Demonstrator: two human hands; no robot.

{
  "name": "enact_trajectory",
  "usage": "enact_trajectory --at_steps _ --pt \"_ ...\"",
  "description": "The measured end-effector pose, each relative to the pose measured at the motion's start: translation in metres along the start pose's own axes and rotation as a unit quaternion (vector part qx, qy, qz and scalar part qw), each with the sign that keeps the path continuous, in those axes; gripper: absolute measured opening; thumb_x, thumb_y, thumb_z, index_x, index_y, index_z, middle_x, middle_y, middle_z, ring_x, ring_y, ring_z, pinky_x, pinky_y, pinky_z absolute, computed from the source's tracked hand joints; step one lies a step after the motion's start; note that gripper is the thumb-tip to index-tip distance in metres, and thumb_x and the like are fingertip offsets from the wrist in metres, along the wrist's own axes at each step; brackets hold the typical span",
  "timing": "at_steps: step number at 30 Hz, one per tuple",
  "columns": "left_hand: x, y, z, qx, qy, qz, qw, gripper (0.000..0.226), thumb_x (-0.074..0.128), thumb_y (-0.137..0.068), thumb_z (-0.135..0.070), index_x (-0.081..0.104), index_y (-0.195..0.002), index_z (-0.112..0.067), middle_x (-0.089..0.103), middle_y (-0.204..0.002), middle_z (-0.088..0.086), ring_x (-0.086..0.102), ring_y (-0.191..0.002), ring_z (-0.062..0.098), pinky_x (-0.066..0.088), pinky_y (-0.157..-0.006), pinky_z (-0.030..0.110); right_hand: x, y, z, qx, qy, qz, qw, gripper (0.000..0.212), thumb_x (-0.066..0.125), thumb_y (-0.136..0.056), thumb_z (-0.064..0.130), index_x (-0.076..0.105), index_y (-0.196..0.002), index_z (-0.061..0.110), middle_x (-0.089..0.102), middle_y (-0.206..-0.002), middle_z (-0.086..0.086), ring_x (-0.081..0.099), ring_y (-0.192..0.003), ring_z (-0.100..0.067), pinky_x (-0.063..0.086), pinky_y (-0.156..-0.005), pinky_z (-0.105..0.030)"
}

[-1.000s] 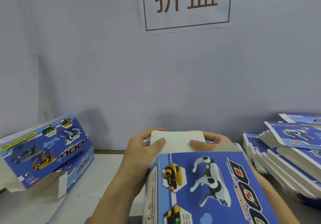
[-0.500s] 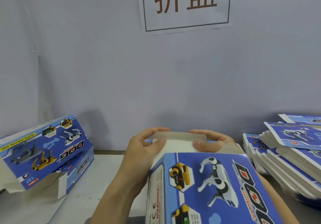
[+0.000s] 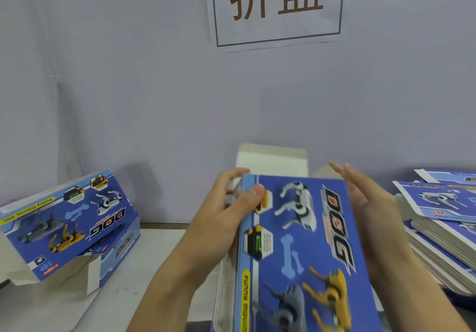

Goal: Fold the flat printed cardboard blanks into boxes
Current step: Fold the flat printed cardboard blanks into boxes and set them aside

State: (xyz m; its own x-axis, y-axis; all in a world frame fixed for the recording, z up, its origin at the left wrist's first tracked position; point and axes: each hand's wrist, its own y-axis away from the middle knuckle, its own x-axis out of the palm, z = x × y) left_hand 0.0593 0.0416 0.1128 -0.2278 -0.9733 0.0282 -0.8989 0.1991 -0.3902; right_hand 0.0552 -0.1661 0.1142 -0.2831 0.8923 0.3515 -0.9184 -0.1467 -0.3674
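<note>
I hold a blue printed box [image 3: 304,249] with robot-dog pictures in front of me, its long face up. My left hand [image 3: 226,208] grips its far left corner, thumb on the top face, fingers curled round the side. My right hand [image 3: 365,197] lies flat and straight-fingered against the box's right edge. A white end flap [image 3: 273,161] stands up at the far end. A stack of flat printed blanks [image 3: 443,218] lies at the right.
Two folded boxes [image 3: 67,218] lean on each other at the left on the white table [image 3: 128,280]. A grey wall with a paper sign [image 3: 278,7] rises close behind. The stack of blanks reaches the right frame edge.
The white end flap, which both hands were pressing down, now stands up again. My right hand left the flap and lies flat along the right edge. The box has come up closer.
</note>
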Motion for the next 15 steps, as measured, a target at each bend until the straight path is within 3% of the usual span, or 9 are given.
enact_trajectory --at_steps 1,3,5,6,8,11,13,15 --pt "0.0 -0.001 -0.002 0.018 0.016 -0.031 0.999 0.052 0.068 -0.077 -0.052 0.055 -0.124 -0.033 0.076 -0.1 -0.006 0.076 -0.088 0.021 0.059 -0.064 0.027 0.006 -0.007 0.005 -0.019 0.027 -0.024 0.999 0.027 0.055 -0.092 0.038 0.08 -0.09 0.03 0.077 -0.096 -0.004 0.073 -0.069 -0.002 0.055 -0.058 -0.015" --pt "-0.001 -0.002 -0.003 0.047 0.037 -0.071 0.996 0.056 0.068 -0.079 -0.053 0.053 -0.126 -0.028 0.076 -0.1 -0.001 0.076 -0.087 0.023 0.06 -0.063 0.029 0.01 0.001 0.006 -0.036 0.053 0.027 0.998 0.028 0.05 -0.099 0.019 0.07 -0.12 0.018 0.069 -0.124 -0.015 0.065 -0.061 0.012 0.046 -0.058 -0.003" --pt "0.0 0.0 -0.006 0.068 0.065 -0.091 0.991 0.053 0.07 -0.084 -0.052 0.052 -0.127 -0.027 0.075 -0.105 0.003 0.076 -0.09 0.025 0.06 -0.065 0.031 0.014 0.002 0.006 -0.008 0.073 0.073 0.995 0.039 0.051 -0.101 0.015 0.052 -0.14 0.008 0.064 -0.133 -0.018 0.064 -0.055 0.011 0.045 -0.055 -0.002" --pt "0.001 0.002 -0.009 0.078 0.076 -0.094 0.99 0.048 0.067 -0.086 -0.05 0.052 -0.126 -0.027 0.075 -0.107 0.004 0.076 -0.091 0.026 0.06 -0.064 0.031 0.015 -0.001 0.003 -0.008 0.124 0.107 0.986 0.043 0.059 -0.098 0.022 0.053 -0.14 0.016 0.07 -0.124 -0.013 0.071 -0.064 0.002 0.05 -0.059 -0.007" --pt "0.002 0.003 -0.01 0.099 0.086 -0.09 0.987 0.039 0.062 -0.092 -0.047 0.053 -0.124 -0.026 0.074 -0.104 0.006 0.076 -0.089 0.025 0.06 -0.064 0.031 0.022 -0.009 0.01 -0.038 0.133 0.072 0.988 0.052 0.069 -0.086 0.035 0.054 -0.135 0.035 0.076 -0.11 -0.001 0.076 -0.087 -0.019 0.058 -0.064 -0.02" --pt "0.007 0.005 -0.014 0.119 0.089 -0.07 0.986 0.041 0.055 -0.092 -0.044 0.054 -0.127 -0.023 0.074 -0.107 0.0 0.075 -0.096 0.019 0.06 -0.069 0.028 0.02 -0.007 0.009 -0.14 0.148 0.046 0.978 0.063 0.076 -0.079 0.044 0.049 -0.136 0.05 0.073 -0.118 0.003 0.072 -0.105 -0.024 0.061 -0.075 -0.031" --pt "0.01 0.005 -0.018 0.12 0.079 -0.044 0.989 0.045 0.058 -0.091 -0.052 0.052 -0.133 -0.036 0.073 -0.116 -0.009 0.072 -0.106 0.013 0.061 -0.079 0.031 0.025 -0.009 0.009 -0.167 0.138 0.041 0.975 0.064 0.072 -0.076 0.048 0.048 -0.135 0.054 0.071 -0.123 0.004 0.068 -0.113 -0.027 0.06 -0.083 -0.042" --pt "0.011 0.004 -0.021 0.137 0.039 -0.067 0.988 0.053 0.059 -0.082 -0.064 0.051 -0.132 -0.047 0.071 -0.118 -0.019 0.068 -0.11 0.002 0.059 -0.087 0.03 0.032 -0.006 0.006 -0.188 0.156 0.037 0.969 0.063 0.069 -0.077 0.051 0.045 -0.135 0.058 0.069 -0.126 0.01 0.063 -0.121 -0.027 0.057 -0.091 -0.048"
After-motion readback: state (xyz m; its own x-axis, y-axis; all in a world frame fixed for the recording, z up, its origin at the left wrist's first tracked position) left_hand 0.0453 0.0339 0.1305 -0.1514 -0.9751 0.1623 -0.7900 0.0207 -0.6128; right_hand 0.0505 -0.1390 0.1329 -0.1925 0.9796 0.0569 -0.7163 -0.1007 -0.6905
